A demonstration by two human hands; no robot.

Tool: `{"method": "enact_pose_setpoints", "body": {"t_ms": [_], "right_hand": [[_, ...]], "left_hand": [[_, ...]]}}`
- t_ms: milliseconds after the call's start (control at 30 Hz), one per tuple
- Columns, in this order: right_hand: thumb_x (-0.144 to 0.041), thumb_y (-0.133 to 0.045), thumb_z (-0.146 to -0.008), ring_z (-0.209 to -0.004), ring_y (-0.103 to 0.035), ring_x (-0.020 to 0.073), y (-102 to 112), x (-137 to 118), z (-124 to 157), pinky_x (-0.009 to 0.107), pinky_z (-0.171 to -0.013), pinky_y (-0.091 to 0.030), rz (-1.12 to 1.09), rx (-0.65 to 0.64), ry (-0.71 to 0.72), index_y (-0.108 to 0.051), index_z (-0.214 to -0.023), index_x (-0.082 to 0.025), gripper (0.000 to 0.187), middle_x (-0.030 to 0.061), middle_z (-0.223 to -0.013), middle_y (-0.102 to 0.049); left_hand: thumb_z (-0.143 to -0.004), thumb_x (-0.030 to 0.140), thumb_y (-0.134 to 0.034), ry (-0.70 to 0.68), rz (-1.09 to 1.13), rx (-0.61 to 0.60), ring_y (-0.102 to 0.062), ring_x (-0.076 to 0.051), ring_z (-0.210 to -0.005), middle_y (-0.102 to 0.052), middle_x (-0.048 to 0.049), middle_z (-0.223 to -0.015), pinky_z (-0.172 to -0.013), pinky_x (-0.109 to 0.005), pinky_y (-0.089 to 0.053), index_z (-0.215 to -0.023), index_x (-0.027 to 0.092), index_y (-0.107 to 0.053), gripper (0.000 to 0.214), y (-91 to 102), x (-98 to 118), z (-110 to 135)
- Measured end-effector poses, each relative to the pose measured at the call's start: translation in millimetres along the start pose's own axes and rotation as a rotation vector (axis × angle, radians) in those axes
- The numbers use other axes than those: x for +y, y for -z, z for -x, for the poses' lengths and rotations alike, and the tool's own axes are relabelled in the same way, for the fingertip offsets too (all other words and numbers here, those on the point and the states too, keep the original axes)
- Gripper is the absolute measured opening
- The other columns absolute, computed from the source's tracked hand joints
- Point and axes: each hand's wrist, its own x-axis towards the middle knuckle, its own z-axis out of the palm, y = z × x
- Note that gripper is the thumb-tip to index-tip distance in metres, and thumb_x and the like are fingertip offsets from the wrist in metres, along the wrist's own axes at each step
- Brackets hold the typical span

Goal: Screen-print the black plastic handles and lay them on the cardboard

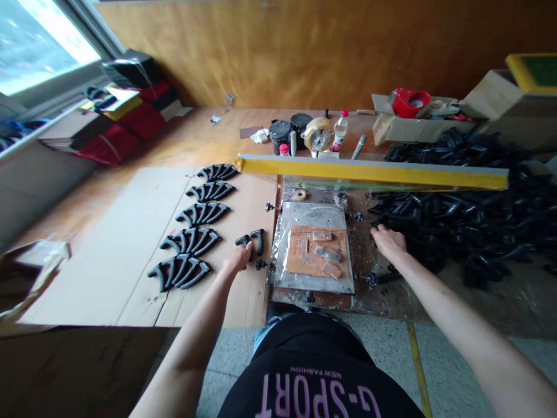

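My left hand [239, 259] is closed on a black plastic handle [242, 239] over the cardboard sheet, and the fingers hide its lower part. Just right of it lies another L-shaped black handle [258, 241]. Farther left, similar handles are laid in overlapping fan-shaped rows, the nearest row [180, 271] being closest to my body. At the left edge of a big heap of black handles [439, 226], my right hand [390, 241] has its fingers pinched on one handle [385, 221], only partly visible. Between my hands sits a flat metal jig plate [319, 213] with a reddish-brown board [297, 256] on it.
A long yellow-edged bar [369, 171] spans above the jig and reaches over the heap. Black knobs stick out around the plate. Behind are dark tubs [279, 133], a tape roll [319, 134], a bottle [340, 129] and an open carton [402, 129]. Boxes [139, 113] stand by the window.
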Motion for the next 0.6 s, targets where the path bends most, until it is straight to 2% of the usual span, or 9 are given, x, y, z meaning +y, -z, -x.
{"method": "enact_pose_setpoints", "body": {"t_ms": [67,133,233,267,333,400,433,500,600], "right_hand": [[-0.019,-0.051,-0.087,-0.091,-0.065,0.0277,11,-8,8,0.036,-0.072,-0.046,-0.127,0.202,0.052,-0.065,-0.106,-0.018,0.023,0.0171,-0.108,-0.065],[-0.026,-0.058,-0.085,-0.088,-0.065,0.0249,19,-27,16,0.035,-0.075,-0.048,-0.397,0.353,0.130,-0.065,-0.104,-0.020,0.021,0.0108,-0.100,-0.068],[-0.028,-0.059,-0.085,-0.088,-0.065,0.0199,17,-74,27,0.033,-0.081,-0.050,-0.765,0.345,0.348,-0.068,-0.103,-0.022,0.021,0.0038,-0.095,-0.069],[-0.026,-0.057,-0.087,-0.089,-0.064,0.0188,13,-90,30,0.032,-0.082,-0.050,-0.802,0.327,0.431,-0.069,-0.104,-0.022,0.021,0.0035,-0.097,-0.069],[-0.021,-0.053,-0.090,-0.092,-0.063,0.0182,3,-119,35,0.032,-0.085,-0.050,-0.724,0.319,0.543,-0.072,-0.105,-0.023,0.024,0.0050,-0.100,-0.068],[-0.016,-0.051,-0.091,-0.094,-0.061,0.0200,-7,-135,40,0.034,-0.087,-0.049,-0.554,0.336,0.567,-0.074,-0.106,-0.024,0.028,0.0074,-0.099,-0.067],[-0.015,-0.051,-0.091,-0.096,-0.059,0.0213,-10,-138,42,0.035,-0.088,-0.049,-0.480,0.344,0.562,-0.074,-0.107,-0.025,0.030,0.0084,-0.099,-0.066],[-0.016,-0.054,-0.089,-0.100,-0.058,0.0230,-12,-135,45,0.037,-0.091,-0.048,-0.438,0.342,0.545,-0.073,-0.110,-0.026,0.030,0.0091,-0.102,-0.066],[-0.024,-0.055,-0.089,-0.098,-0.060,0.0217,-6,-107,43,0.035,-0.090,-0.050,-0.581,0.314,0.439,-0.073,-0.107,-0.025,0.025,0.0053,-0.101,-0.068]], "left_hand": [[-0.080,0.056,-0.054,-0.021,-0.003,-0.005,-0.050,-0.021,-0.034,-0.047,-0.0023,-0.034,-0.049,-0.030,-0.040,-0.071,0.016,-0.065,0.043,11.2,7,2],[-0.082,0.058,-0.052,-0.063,0.005,-0.017,-0.050,-0.019,-0.035,-0.049,-0.0020,-0.036,-0.048,-0.028,-0.039,-0.075,0.017,-0.066,0.044,23.6,25,8],[-0.087,0.065,-0.039,-0.285,0.200,-0.019,-0.054,-0.016,-0.041,-0.062,-0.0032,-0.053,-0.046,-0.025,-0.040,-0.099,0.018,-0.066,0.055,38.8,77,30],[-0.088,0.067,-0.036,-0.408,0.346,-0.010,-0.055,-0.015,-0.044,-0.065,-0.0033,-0.060,-0.046,-0.024,-0.041,-0.110,0.019,-0.063,0.060,42.8,100,41],[-0.087,0.070,-0.035,-0.658,0.705,-0.001,-0.055,-0.012,-0.046,-0.067,-0.0030,-0.069,-0.046,-0.022,-0.042,-0.125,0.021,-0.054,0.065,49.7,144,68],[-0.088,0.071,-0.031,-0.770,0.915,-0.026,-0.054,-0.011,-0.045,-0.065,-0.0034,-0.068,-0.046,-0.022,-0.042,-0.120,0.019,-0.056,0.066,55.0,177,95],[-0.089,0.071,-0.029,-0.790,0.968,-0.038,-0.053,-0.011,-0.045,-0.064,-0.0034,-0.066,-0.045,-0.022,-0.042,-0.115,0.018,-0.059,0.066,56.7,187,106],[-0.090,0.069,-0.029,-0.794,1.007,-0.051,-0.054,-0.011,-0.047,-0.063,-0.0032,-0.065,-0.046,-0.023,-0.042,-0.108,0.018,-0.062,0.064,57.4,188,124],[-0.090,0.068,-0.033,-0.720,0.964,-0.059,-0.057,-0.013,-0.055,-0.065,-0.0035,-0.073,-0.050,-0.024,-0.045,-0.107,0.019,-0.065,0.061,47.6,153,135]]}}
